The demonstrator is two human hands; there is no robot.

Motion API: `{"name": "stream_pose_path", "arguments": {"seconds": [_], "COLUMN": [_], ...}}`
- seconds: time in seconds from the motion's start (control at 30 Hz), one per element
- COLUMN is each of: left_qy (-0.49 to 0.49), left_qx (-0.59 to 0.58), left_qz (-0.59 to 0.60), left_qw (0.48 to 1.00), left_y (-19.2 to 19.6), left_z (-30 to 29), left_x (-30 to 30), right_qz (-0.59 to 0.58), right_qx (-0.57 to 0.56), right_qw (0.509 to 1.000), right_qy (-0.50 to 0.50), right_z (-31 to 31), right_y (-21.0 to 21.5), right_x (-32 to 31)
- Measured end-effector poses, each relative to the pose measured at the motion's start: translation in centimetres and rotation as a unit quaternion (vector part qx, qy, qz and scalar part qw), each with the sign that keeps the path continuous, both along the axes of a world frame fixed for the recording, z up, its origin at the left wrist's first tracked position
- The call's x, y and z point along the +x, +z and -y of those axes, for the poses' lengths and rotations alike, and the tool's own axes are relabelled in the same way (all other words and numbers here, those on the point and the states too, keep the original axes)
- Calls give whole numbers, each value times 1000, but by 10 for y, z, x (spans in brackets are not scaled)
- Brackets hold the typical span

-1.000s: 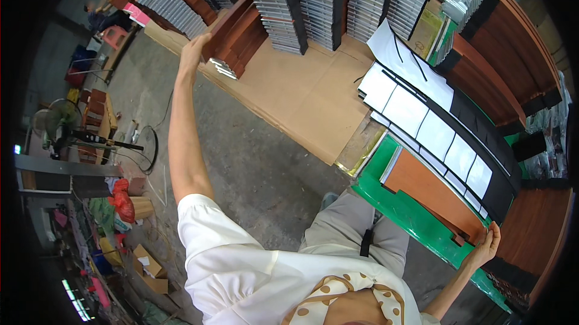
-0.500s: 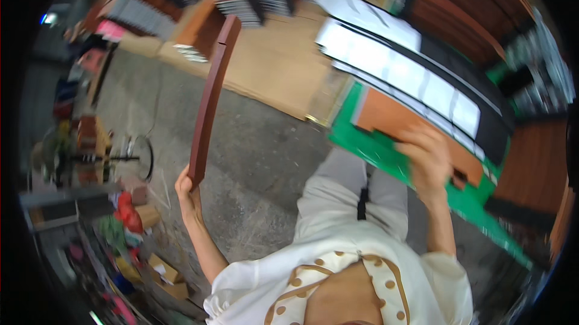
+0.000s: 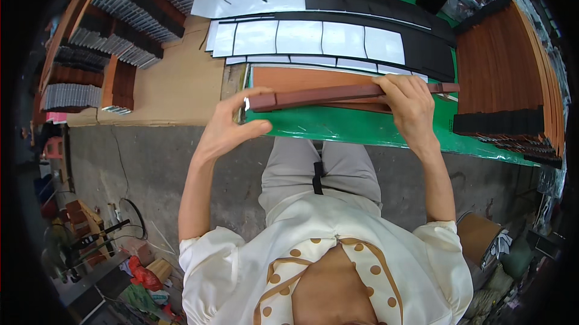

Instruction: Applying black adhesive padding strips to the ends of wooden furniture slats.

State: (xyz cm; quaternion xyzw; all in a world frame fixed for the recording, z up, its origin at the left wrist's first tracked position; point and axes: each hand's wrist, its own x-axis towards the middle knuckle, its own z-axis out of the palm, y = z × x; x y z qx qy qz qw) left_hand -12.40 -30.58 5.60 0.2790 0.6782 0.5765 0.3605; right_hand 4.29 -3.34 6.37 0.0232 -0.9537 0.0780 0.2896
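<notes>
The right hand [image 3: 411, 108] pinches the long brown strip [image 3: 319, 96] over the green bench [image 3: 313, 127]. The left hand [image 3: 224, 126] is spread at its left end, thumb apart. Best hold it gently and keep it level.

Green worktable [image 3: 313, 125] loaded beside brown cardboard [image 3: 172, 81].
White-and-black strips [image 3: 325, 40] lie at 12 o'clock, stacked brown panels [image 3: 499, 63] at 2 o'clock; silver-edged stacks [image 3: 114, 47] line the cardboard at 10.
</notes>
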Motion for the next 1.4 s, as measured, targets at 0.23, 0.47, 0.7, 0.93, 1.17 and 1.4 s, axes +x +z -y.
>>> {"name": "stream_pose_path", "arguments": {"seconds": [0.23, 0.47, 0.7, 0.93, 1.17, 1.4], "left_qy": [60, 18, -22, -76, -77, -60], "left_qx": [-92, 7, -65, -172, -210, -196], "left_qz": [-216, -195, -378, -632, -626, -636], "left_qw": [970, 981, 923, 752, 747, 744], "left_y": [-16, -15, -28, -91, -118, -121], "left_z": [-30, -20, -72, -167, -178, -176], "left_x": [-21, -43, -130, -181, -189, -188], "right_qz": [42, 70, 140, 226, 193, 158], "right_qx": [-49, -100, -134, -18, 24, 159], "right_qw": [997, 993, 979, 972, 980, 973], "right_qy": [-33, -8, 66, 63, 34, 58], "right_z": [-15, -24, -69, -86, -88, -86], "right_y": [-17, -5, 30, -52, -96, -102], "right_x": [-8, -10, -105, -259, -321, -333]}}
